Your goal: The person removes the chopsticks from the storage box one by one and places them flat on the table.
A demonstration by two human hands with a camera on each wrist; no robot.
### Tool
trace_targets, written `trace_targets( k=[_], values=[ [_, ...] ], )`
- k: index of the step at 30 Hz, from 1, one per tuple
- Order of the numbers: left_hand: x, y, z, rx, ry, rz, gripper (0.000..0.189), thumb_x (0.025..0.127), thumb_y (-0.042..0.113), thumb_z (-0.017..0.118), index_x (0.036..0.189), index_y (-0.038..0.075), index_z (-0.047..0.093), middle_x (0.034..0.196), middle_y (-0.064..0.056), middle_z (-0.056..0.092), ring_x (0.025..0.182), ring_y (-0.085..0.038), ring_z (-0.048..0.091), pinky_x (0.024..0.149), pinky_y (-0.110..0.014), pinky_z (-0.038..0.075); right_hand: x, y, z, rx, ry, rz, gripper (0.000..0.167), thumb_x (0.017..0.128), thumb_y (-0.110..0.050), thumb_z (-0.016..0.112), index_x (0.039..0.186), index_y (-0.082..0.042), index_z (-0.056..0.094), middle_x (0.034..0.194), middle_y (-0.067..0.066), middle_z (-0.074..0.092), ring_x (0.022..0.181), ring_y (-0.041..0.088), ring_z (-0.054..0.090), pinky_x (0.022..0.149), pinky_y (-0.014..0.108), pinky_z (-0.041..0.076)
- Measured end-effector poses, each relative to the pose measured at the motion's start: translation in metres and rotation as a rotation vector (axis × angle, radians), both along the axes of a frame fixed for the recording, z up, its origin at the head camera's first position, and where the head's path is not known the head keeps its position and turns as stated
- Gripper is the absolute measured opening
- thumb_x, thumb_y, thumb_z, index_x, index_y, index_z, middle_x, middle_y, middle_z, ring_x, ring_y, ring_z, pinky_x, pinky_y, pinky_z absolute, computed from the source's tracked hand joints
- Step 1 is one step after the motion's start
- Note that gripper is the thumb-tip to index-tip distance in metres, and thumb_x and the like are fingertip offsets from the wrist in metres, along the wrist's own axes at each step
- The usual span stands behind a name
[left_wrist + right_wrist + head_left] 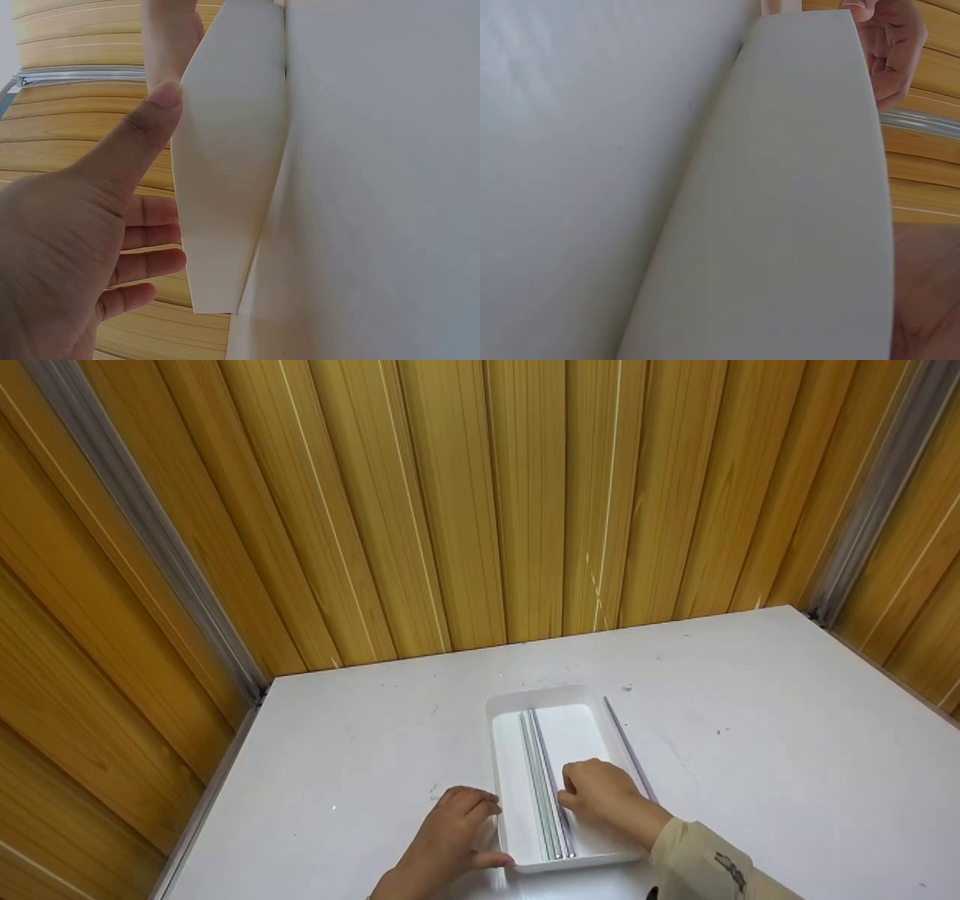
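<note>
A white rectangular tray (pixel 551 742) lies on the table, with several slim chopsticks (pixel 538 780) in pale green, silver and purple lengthwise inside. My left hand (pixel 454 829) stands at its near left corner, fingertips and thumb spread and touching the side rim. The left wrist view shows the thumb and fingers reaching the wall edge. My right hand (pixel 604 795) is inside the tray, fingers curled, pinching at the purple chopstick (pixel 547 754); its fingertips are partly hidden. In the right wrist view the tray wall covers most of that hand. Outside the right wall lies another purple-grey chopstick (pixel 628 746).
The white tabletop (pixel 360 765) carries small dark marks. Yellow wood-patterned panels (pixel 525 510) rise behind and on both sides, with grey metal posts (pixel 150 517) at the corners.
</note>
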State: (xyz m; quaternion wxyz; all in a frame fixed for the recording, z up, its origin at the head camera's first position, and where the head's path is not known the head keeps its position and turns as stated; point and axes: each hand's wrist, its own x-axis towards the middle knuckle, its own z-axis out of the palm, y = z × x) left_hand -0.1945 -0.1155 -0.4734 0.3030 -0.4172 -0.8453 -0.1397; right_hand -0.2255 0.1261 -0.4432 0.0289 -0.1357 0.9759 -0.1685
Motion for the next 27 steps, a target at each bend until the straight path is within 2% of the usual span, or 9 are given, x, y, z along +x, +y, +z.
trace_targets(
  k=[4,11,16,20,27],
  values=[
    [0.001,0.0,0.0,-0.016,0.0,0.016,0.057,0.063,0.059,0.074,0.095,0.013,0.064,0.101,0.004,0.063,0.095,-0.009,0.059,0.09,-0.026,0.051,0.0,-0.004,-0.003,0.005,-0.013,-0.002,0.02,0.082,-0.019,0.066,0.067,-0.01,0.056,0.064,0.001,0.058,0.061,0.016,0.051,0.056,0.035,0.047],
    [0.001,0.0,0.0,-0.011,-0.004,0.012,0.057,0.063,0.059,0.075,0.096,0.014,0.064,0.102,0.004,0.063,0.095,-0.009,0.059,0.09,-0.027,0.051,-0.001,-0.006,-0.008,-0.014,0.001,-0.009,0.019,0.078,-0.017,0.065,0.064,-0.009,0.054,0.062,0.002,0.056,0.062,0.017,0.05,0.056,0.037,0.046],
    [0.001,0.0,0.0,-0.006,-0.012,0.012,0.057,0.062,0.058,0.076,0.096,0.013,0.063,0.102,0.004,0.063,0.096,-0.009,0.059,0.091,-0.026,0.051,0.0,-0.008,-0.009,0.0,-0.021,-0.015,0.019,0.077,-0.017,0.065,0.064,-0.01,0.053,0.063,0.001,0.055,0.062,0.017,0.049,0.055,0.035,0.046],
    [0.001,0.0,-0.001,-0.004,0.009,0.011,0.058,0.06,0.058,0.076,0.095,0.014,0.063,0.102,0.004,0.063,0.095,-0.009,0.058,0.09,-0.024,0.05,0.001,-0.01,-0.008,0.01,-0.045,-0.03,0.019,0.078,-0.017,0.064,0.065,-0.01,0.052,0.063,0.001,0.053,0.063,0.017,0.048,0.056,0.034,0.046],
    [-0.001,0.0,-0.001,0.012,0.046,-0.009,0.057,0.061,0.059,0.075,0.093,0.013,0.064,0.1,0.003,0.064,0.093,-0.009,0.059,0.09,-0.023,0.05,0.002,-0.012,-0.007,0.034,-0.024,-0.05,0.017,0.078,-0.016,0.065,0.066,-0.008,0.055,0.064,0.003,0.056,0.062,0.018,0.05,0.057,0.037,0.049]
  ],
)
